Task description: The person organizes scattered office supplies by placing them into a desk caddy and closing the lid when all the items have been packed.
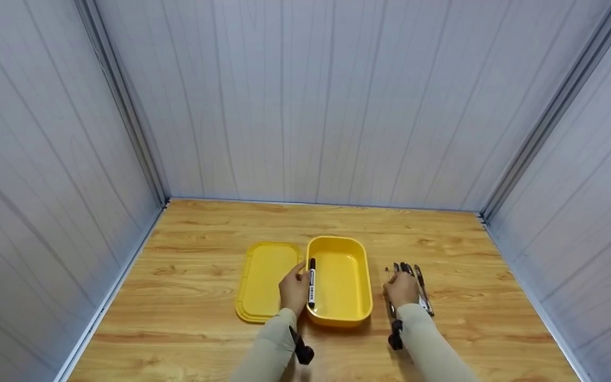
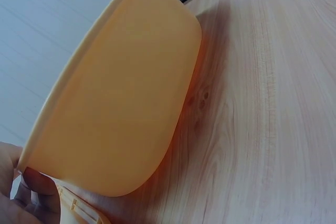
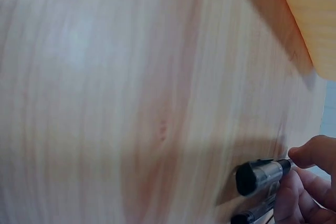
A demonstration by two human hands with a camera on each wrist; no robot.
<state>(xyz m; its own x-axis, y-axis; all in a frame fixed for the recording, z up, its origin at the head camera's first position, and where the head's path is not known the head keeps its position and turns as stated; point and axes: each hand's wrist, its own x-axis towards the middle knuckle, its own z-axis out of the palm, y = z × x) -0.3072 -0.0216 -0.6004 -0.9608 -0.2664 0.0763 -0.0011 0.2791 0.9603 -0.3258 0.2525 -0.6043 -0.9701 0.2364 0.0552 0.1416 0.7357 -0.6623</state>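
Note:
A yellow plastic box [image 1: 367, 286] stands on the wooden table, its opening facing up. Inside it, along the left wall, lies a white marker [image 1: 312, 286] with black ends. My left hand [image 1: 294, 289] grips the box's left rim; in the left wrist view its thumb and fingers [image 2: 42, 195] pinch the rim's corner. To the right of the box, my right hand [image 1: 402, 289] is over a group of pens [image 1: 422, 286]. The right wrist view has its thumb and fingertips pinching a clear-barrelled pen [image 3: 257, 176] with a black end. Another pen [image 3: 244, 217] lies close beneath.
The yellow lid [image 1: 263, 276] lies flat to the left of the box, partly behind my left hand. Pale panel walls [image 1: 305, 106] close off the table [image 1: 189, 329] at the back and on both sides.

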